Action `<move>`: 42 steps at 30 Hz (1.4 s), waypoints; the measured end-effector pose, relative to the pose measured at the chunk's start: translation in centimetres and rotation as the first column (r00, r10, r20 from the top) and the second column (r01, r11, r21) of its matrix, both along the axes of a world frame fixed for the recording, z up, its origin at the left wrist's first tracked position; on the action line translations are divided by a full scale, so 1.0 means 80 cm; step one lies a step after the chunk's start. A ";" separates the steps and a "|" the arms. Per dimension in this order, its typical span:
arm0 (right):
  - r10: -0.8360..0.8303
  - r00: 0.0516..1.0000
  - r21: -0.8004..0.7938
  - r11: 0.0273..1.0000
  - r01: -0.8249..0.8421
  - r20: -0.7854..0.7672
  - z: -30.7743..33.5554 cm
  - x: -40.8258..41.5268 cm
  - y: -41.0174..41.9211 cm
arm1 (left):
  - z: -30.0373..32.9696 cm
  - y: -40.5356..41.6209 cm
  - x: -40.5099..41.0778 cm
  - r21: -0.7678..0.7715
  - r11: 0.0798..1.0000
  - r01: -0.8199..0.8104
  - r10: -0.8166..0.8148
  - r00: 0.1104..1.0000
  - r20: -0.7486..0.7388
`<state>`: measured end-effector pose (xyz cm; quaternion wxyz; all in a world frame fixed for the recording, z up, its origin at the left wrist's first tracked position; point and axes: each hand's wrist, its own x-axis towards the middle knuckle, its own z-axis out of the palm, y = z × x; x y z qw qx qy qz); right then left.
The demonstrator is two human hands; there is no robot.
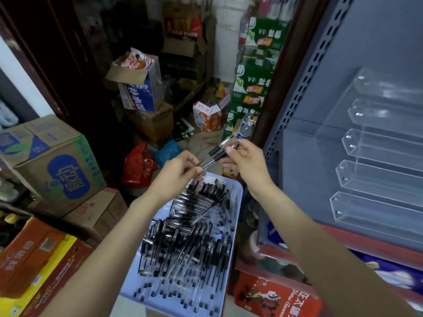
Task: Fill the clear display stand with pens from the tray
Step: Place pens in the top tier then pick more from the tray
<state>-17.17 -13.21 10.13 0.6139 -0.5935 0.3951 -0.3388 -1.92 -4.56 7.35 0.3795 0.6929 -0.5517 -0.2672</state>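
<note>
Both hands hold one small bundle of pens (219,152) above the tray (238,193) — left hand (180,170) pinching the tips, right hand (245,161) gripping the caps — beside the five-tier stand (370,156).

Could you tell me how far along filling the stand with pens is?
Barely started. Done: nothing visible; the stand on the shelf shows only empty clear slots. In hand: both hands hold a small bundle of pens above the tray, the right hand gripping it and the left hand pinching its lower end. Left: nearly everything, since the tray is piled with pens.
</note>
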 end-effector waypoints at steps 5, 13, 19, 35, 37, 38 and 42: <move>-0.125 0.989 -0.119 0.984 0.134 0.085 0.049 -0.087 -0.025 | 0.061 -0.046 -0.075 -0.116 0.991 0.065 -0.056 0.995 0.086; -0.253 0.934 -0.110 0.951 0.288 0.252 0.091 -0.281 -0.073 | 0.116 -0.134 -0.269 -0.195 0.980 -0.028 0.123 0.863 0.491; -0.280 0.898 -0.102 0.938 0.331 0.340 0.113 -0.419 -0.125 | 0.140 -0.189 -0.409 -0.313 0.949 0.044 0.096 0.904 0.417; -0.525 0.829 -0.409 0.811 0.418 -0.193 0.132 -0.577 -0.261 | 0.226 -0.331 -0.506 -0.276 0.961 0.011 0.134 0.855 0.501; -0.457 0.867 -0.360 0.857 0.368 -0.201 0.128 -0.581 -0.267 | 0.229 -0.348 -0.512 -0.220 0.974 0.047 0.076 0.851 0.520; -0.439 0.877 -0.362 0.863 0.351 -0.195 0.127 -0.581 -0.269 | 0.230 -0.356 -0.514 -0.190 0.980 0.061 0.049 0.850 0.524; -0.463 0.870 -0.381 0.845 0.376 -0.168 0.116 -0.576 -0.279 | 0.241 -0.376 -0.510 -0.054 0.993 0.110 -0.062 0.833 0.551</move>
